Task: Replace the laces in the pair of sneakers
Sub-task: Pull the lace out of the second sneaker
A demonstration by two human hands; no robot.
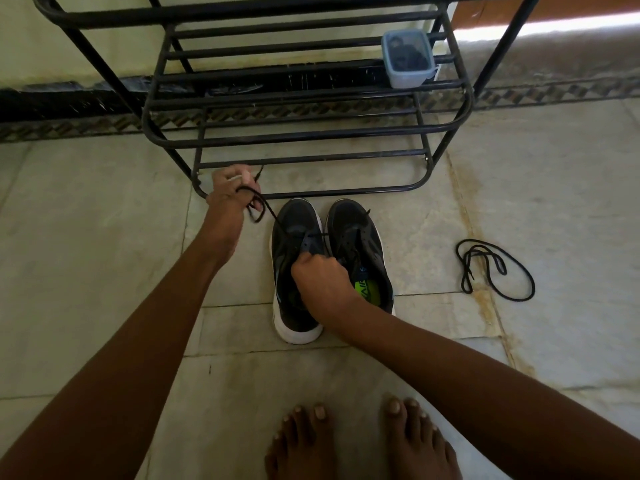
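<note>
**Sneakers on the floor, one lace pulled taut**

The sneakers stand side by side on the tiled floor, toes toward a black metal rack. The left sneaker has a dark lace running up from its front eyelets, stretched tight to the left hand, which grips it with curled fingers, raised up and to the left near the rack's bottom bar; a loop of slack hangs below the fist. The right hand is clenched over the same shoe's tongue area, fingers curled down on it; whether it pinches the lace or the tongue I cannot tell. The right sneaker sits touching its mate, with open eyelets and a green insole showing at the heel.

Well apart to the right, a second black lace lies loosely coiled on the floor. A small lidded plastic box rests on an upper shelf of the rack. Two bare feet stand close behind the shoes.
</note>
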